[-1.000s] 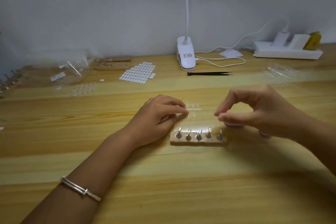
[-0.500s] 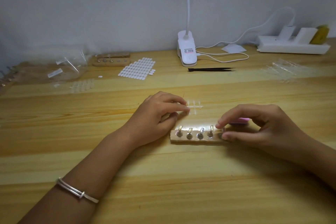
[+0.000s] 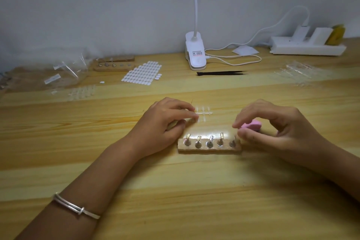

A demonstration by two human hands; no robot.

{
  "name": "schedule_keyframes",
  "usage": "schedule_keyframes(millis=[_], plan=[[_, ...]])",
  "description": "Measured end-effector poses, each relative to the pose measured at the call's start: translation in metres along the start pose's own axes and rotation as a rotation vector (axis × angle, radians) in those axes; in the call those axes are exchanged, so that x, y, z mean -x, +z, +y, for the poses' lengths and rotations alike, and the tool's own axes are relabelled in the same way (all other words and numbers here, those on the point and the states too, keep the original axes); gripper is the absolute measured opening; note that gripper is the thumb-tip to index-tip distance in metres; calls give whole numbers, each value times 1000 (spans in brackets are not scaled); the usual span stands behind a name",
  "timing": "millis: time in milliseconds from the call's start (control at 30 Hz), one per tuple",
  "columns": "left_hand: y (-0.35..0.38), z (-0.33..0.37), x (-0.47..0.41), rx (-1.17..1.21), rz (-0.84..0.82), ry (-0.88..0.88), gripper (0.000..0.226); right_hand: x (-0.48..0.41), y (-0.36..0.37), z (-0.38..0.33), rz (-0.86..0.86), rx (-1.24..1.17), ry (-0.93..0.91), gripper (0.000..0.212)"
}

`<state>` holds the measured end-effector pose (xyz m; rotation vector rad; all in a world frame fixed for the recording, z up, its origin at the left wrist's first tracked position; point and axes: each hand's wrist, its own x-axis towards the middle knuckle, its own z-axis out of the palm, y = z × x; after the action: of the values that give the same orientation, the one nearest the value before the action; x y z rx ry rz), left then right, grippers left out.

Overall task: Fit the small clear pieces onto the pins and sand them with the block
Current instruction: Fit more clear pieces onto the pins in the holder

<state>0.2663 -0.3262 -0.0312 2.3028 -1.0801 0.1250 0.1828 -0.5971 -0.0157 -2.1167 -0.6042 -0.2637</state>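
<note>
While the tabletop [image 3: 175,191] carries all, the left hand [image 3: 165,122] pinches the strip of pieces [image 3: 203,112] behind the holder [image 3: 209,149]. The right hand [image 3: 272,128] curls its fingers [image 3: 238,124] at the end pin [image 3: 232,142], just by the block [image 3: 251,125], holding what I cannot tell. I would seat each piece squarely, pressing straight down.

This looks like a small craft bench in a home or a little workshop: a wooden table [image 3: 175,191] against a plain grey wall [image 3: 97,6]. A white clip lamp [image 3: 195,54] stands at the back. Left of the lamp are a sheet of white stickers [image 3: 143,73], a wooden pin holder [image 3: 114,64] and clear bags [image 3: 66,72]. Right of it are strips of small clear pieces [image 3: 296,73] and a power strip [image 3: 305,47].
</note>
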Motion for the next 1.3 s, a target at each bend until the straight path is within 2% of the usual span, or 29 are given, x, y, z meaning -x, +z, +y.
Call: schedule_keyframes(millis=[200, 367, 533, 633, 700, 800, 833, 933, 1000, 1133, 1300], plan=[[1, -2, 1, 5, 4, -7, 31, 1, 3, 2, -34, 111, -98, 4], [1, -3, 0, 7, 6, -10, 31, 3, 7, 1, -23, 77, -89, 11], [2, -2, 0, 16, 0, -24, 33, 4, 8, -3, -34, 81, -57, 18], [1, -1, 0, 9, -1, -22, 33, -7, -1, -7, -120, 41, 55, 18], [1, -1, 1, 4, -4, -17, 33, -20, -7, -5, -103, 30, 88, 19], [0, -1, 0, -1, -10, -23, 33, -51, -8, -1, -92, 131, 125, 10], [-1, 0, 0, -4, -13, -24, 33, -62, -5, 0, -135, 169, 131, 11], [-1, 0, -1, -15, -15, -20, 32, -85, 11, 4, -332, 355, 122, 38], [-1, 1, 0, -26, -13, -22, 33, -92, 20, 6, -398, 458, 100, 45], [-1, 2, -1, -29, -11, -21, 33, -92, 19, 7, -346, 370, 96, 38], [-1, 2, -1, -34, -13, -17, 32, -89, 25, 14, -265, 354, 29, 11]])
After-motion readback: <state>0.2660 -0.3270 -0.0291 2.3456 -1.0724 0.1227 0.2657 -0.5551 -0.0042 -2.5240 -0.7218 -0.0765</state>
